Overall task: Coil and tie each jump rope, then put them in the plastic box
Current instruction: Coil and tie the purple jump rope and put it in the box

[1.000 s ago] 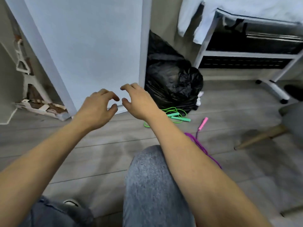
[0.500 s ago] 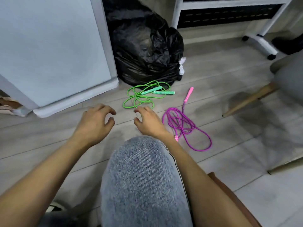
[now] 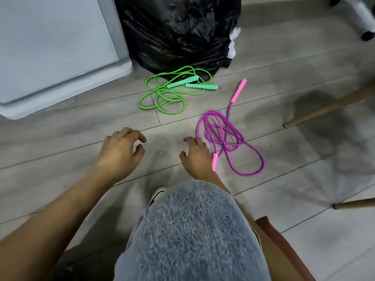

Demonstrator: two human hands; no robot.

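A green jump rope (image 3: 162, 94) with two green handles lies in loose loops on the grey floor, just in front of a black bag. To its right, a purple jump rope (image 3: 225, 136) with pink handles lies tangled. One pink handle (image 3: 214, 162) lies right beside my right hand (image 3: 195, 155), the other (image 3: 239, 90) points away. Both hands hover above the floor with fingers loosely curled and hold nothing. My left hand (image 3: 119, 151) is apart from both ropes. No plastic box is in view.
A black plastic bag (image 3: 178, 31) stands behind the green rope. A white panel (image 3: 56, 47) fills the upper left. Wooden chair legs (image 3: 324, 110) cross the right side, and a wheeled white frame foot (image 3: 363, 15) is at the top right. My knee (image 3: 190, 230) fills the foreground.
The view has tilted downward and both hands have dropped toward the floor. My right hand has come close to the near pink handle of the purple rope.
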